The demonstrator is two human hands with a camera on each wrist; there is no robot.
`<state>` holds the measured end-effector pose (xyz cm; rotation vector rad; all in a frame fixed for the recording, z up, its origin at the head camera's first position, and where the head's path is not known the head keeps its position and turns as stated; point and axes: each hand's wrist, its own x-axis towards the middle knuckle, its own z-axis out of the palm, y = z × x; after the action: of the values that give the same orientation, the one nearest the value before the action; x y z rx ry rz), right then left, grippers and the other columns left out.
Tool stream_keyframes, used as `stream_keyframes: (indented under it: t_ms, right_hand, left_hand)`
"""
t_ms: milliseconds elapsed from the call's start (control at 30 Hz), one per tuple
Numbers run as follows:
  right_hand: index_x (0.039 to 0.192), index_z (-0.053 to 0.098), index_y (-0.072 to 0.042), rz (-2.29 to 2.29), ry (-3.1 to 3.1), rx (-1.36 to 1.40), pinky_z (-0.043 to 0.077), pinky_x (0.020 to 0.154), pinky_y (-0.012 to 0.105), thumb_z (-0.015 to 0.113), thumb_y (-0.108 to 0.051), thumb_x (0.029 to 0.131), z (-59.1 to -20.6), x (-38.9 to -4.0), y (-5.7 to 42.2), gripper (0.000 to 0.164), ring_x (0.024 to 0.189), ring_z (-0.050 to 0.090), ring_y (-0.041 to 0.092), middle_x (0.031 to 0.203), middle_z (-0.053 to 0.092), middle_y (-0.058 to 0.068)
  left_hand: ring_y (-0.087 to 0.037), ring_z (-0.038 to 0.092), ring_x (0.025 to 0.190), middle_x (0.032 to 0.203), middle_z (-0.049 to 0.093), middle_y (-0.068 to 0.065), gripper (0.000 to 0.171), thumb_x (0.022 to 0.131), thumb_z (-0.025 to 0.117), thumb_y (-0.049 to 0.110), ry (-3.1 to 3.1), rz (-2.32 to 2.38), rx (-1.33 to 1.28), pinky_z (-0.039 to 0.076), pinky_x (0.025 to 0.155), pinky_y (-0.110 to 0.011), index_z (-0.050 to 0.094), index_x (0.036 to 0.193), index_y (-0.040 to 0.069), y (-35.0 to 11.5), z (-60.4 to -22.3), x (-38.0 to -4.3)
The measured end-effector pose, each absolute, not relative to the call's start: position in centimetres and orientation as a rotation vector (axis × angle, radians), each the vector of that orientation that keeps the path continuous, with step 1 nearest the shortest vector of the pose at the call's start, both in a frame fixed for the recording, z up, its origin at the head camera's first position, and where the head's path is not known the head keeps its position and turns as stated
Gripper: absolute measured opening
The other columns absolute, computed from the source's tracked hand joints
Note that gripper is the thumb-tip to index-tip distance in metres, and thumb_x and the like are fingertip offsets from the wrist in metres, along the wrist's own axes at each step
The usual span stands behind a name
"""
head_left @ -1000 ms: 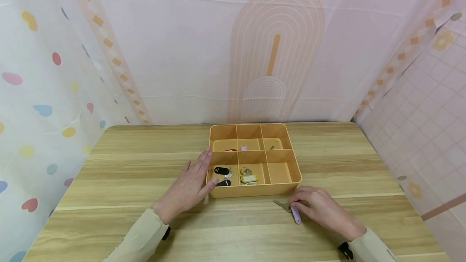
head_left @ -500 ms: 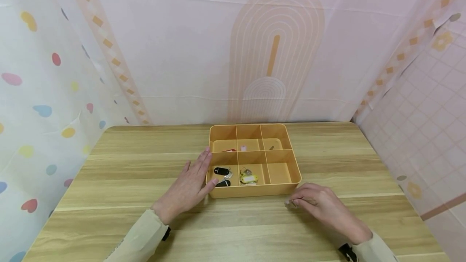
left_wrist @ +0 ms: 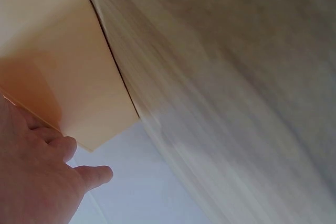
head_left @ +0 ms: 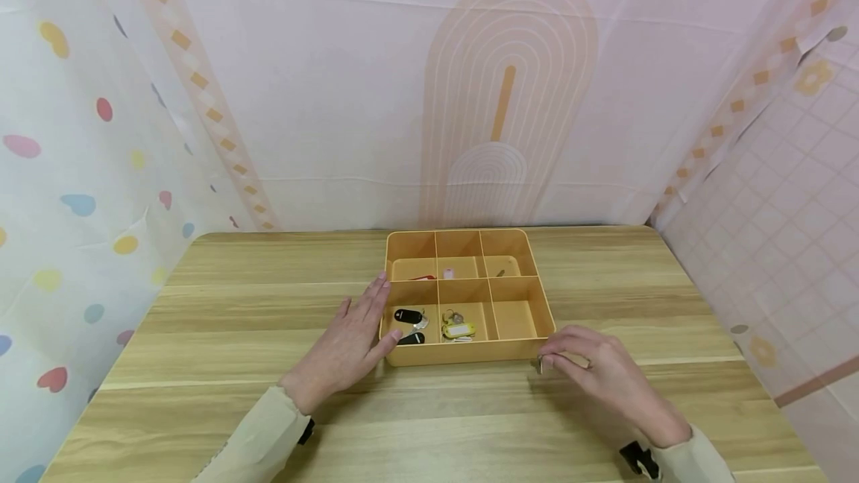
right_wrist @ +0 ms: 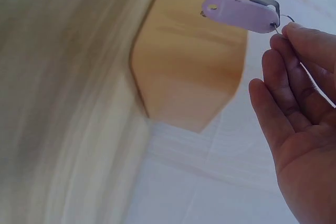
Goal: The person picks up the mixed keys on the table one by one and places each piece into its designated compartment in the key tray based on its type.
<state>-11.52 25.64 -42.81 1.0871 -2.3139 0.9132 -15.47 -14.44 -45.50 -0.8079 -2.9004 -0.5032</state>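
Note:
My right hand pinches the ring of a keychain between thumb and fingertips, just off the front right corner of a yellow organizer box. In the right wrist view a light purple key tag dangles from that ring, with a key partly hidden behind it. The left hand rests along the box's left wall, fingers straight and thumb over the front left corner. Two black key tags with keys lie in the front left compartment; a yellow key tag with keys lies in the front middle one.
Dividers split the box into several compartments. Along the back row lie a red piece, a pale pink piece and a small thin brownish piece. The wooden table is enclosed by patterned cloth behind and at the sides.
The right hand has lifted and turned the keychain; the purple tag and key, earlier spread at the fingertips, now hang mostly hidden in the head view. The left hand and box have stayed put.

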Motion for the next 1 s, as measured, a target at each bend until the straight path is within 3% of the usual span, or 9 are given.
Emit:
stream_keyframes:
  t_ms: [500,1000]
  right_hand:
    - [0.101,0.08,-0.016,0.991,-2.341,0.946,0.054,0.085,0.012,0.083,0.009,0.078,-40.6,-12.0,24.5,0.034,0.09,0.074,0.013,0.099,0.077,-0.005]
    - [0.104,0.08,-0.009,1.112,-2.338,0.821,0.058,0.078,0.016,0.078,0.008,0.086,-39.5,-13.4,23.5,0.025,0.096,0.072,0.013,0.105,0.076,-0.003]
  left_hand:
    - [-0.033,0.014,0.158,0.173,0.005,-0.014,0.08,0.11,0.038,0.051,-2.901,-0.512,-0.805,0.02,0.122,-0.065,0.013,0.164,-0.003,-14.4,-45.5,-15.5]
    - [-0.033,0.014,0.158,0.173,0.005,-0.014,0.081,0.11,0.037,0.053,-2.9,-0.487,-0.804,0.022,0.121,-0.065,0.012,0.164,-0.002,-14.4,-45.4,-15.4]
